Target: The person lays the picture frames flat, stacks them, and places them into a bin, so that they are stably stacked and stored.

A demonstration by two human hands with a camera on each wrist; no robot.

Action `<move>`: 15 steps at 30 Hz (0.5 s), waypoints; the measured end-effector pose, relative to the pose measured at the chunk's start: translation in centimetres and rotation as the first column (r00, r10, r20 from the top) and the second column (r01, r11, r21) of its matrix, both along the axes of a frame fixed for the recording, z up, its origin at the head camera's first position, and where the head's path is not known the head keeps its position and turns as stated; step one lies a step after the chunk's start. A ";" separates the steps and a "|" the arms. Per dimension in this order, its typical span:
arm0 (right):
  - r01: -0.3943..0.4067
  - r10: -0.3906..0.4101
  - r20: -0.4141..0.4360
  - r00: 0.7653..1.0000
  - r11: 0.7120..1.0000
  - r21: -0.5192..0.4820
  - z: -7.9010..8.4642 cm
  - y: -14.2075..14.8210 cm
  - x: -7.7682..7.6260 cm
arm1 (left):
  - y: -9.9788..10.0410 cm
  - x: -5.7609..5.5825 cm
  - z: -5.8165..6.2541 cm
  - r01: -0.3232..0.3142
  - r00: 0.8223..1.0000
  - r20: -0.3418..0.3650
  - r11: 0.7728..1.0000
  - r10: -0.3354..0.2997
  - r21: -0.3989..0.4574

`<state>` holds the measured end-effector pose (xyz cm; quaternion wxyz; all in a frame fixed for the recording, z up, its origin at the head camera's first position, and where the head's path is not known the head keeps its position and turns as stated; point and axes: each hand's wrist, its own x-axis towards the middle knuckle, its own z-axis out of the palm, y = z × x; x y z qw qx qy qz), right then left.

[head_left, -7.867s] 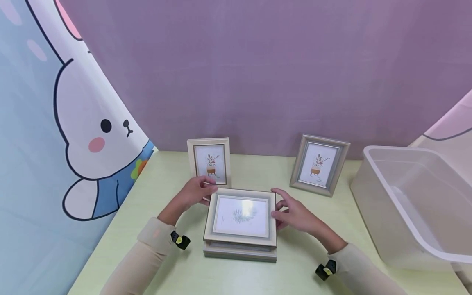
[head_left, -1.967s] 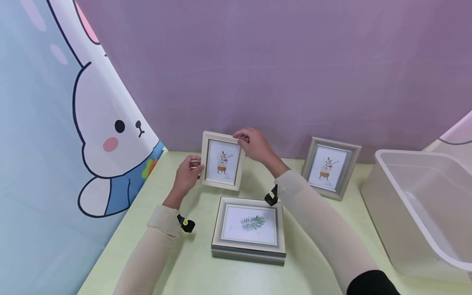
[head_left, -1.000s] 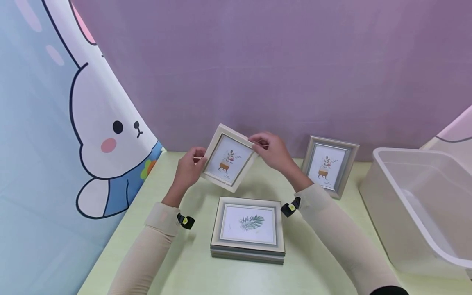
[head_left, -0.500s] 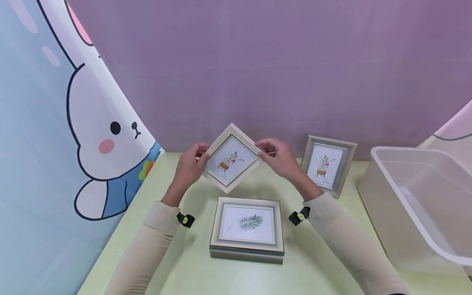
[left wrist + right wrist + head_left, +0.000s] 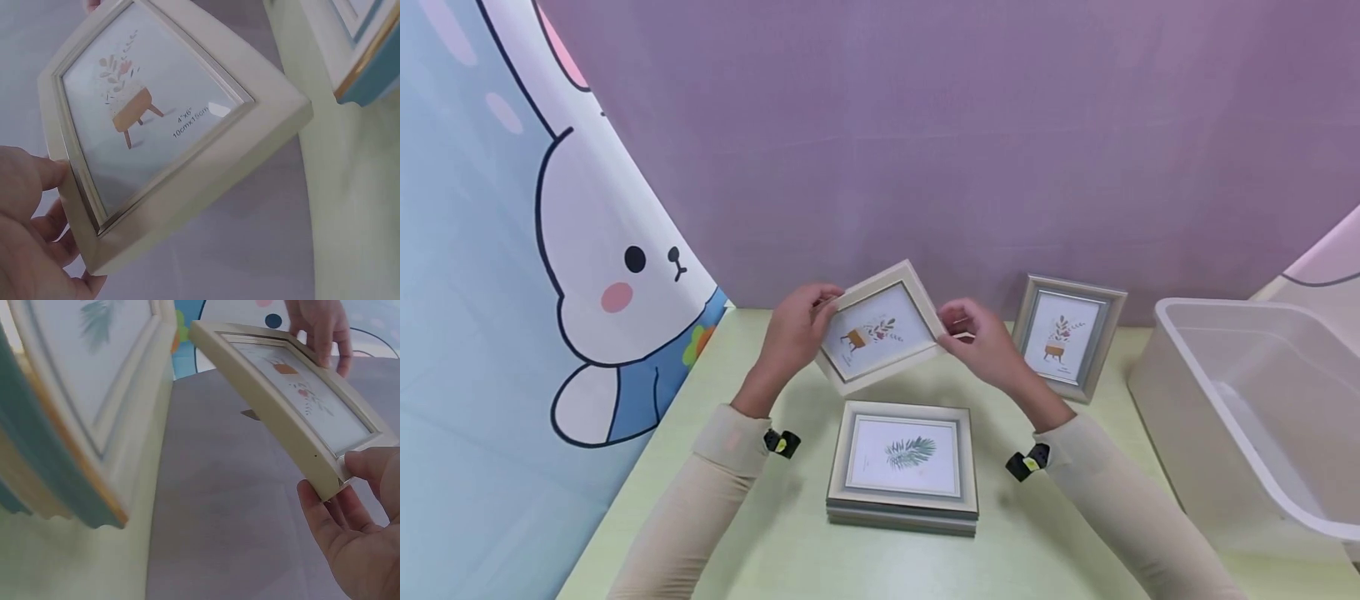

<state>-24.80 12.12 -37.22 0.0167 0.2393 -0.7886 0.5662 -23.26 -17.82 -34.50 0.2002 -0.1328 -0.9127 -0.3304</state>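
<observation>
A cream picture frame with a potted-plant print is held tilted above the table, behind the stack. My left hand grips its left side, thumb on the front and fingers behind, as the left wrist view shows on the frame's rim. At the right corner my right hand pinches the rim, thumb in front and fingers underneath in the right wrist view. Below the held frame lies a neat stack of picture frames, the top one showing a green leaf print.
A silver-grey picture frame with a similar plant print stands at the back right. Farther right is a large pale plastic bin. A purple cloth hangs behind the pale green table; a rabbit-print cloth hangs on the left.
Both hands first let go of the stack's top frame, then took the cream frame from the back. Lately it has turned clockwise from upright to nearly sideways, the right hand moving right and down.
</observation>
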 end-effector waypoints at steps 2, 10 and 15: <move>0.013 -0.013 0.008 1.000 1.000 0.025 -0.3 0.3 0.3 | 0.3 0.1 0.3 0.001 1.000 -0.017 0.999 -0.002 -0.036; 0.036 -0.042 0.064 0.997 0.996 0.083 -2.0 1.2 1.0 | 1.6 0.7 1.1 -0.020 0.999 -0.029 0.988 0.015 -0.151; 0.034 -0.043 0.084 0.996 0.994 0.105 -2.6 1.5 1.7 | 2.5 0.8 1.4 -0.016 0.999 -0.049 0.976 0.005 -0.217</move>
